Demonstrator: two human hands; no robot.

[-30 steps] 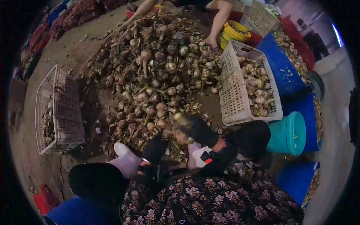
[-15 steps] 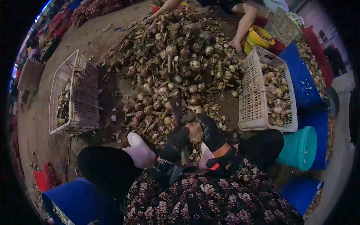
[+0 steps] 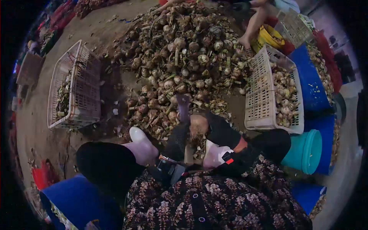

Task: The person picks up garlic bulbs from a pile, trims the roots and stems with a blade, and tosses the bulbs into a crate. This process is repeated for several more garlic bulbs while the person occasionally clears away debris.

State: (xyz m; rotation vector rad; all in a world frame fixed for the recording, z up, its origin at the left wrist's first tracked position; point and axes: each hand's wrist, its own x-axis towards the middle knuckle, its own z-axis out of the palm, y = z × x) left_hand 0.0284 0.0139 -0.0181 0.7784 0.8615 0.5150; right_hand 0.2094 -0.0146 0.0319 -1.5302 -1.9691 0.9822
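Observation:
My left hand (image 3: 178, 140), in a black glove, is closed around a long tool that looks like a knife. Its flat blade (image 3: 183, 107) points away from me toward the pile, and a pale handle-like part (image 3: 188, 155) shows below my fist. My right hand (image 3: 221, 129), also gloved in black, grips a garlic bulb (image 3: 199, 125) between my knees, right beside the left hand. Fine roots hang from the bulb's near side. In front of both hands spreads a large heap of garlic (image 3: 180, 61) with dry stalks. The fingertips are partly hidden.
A white crate (image 3: 74, 88) with trimmings stands left; another crate (image 3: 260, 92) holding garlic bulbs stands right. Near my right knee are a teal bucket (image 3: 306, 151) and blue containers (image 3: 308, 84). Another person's leg (image 3: 255, 27) and a yellow bucket (image 3: 268, 38) are beyond the heap.
The bulb has turned in my right hand: its pale stem stub no longer shows and its rounded side is visible. The blade has tilted and looks lighter. The view has shifted slightly.

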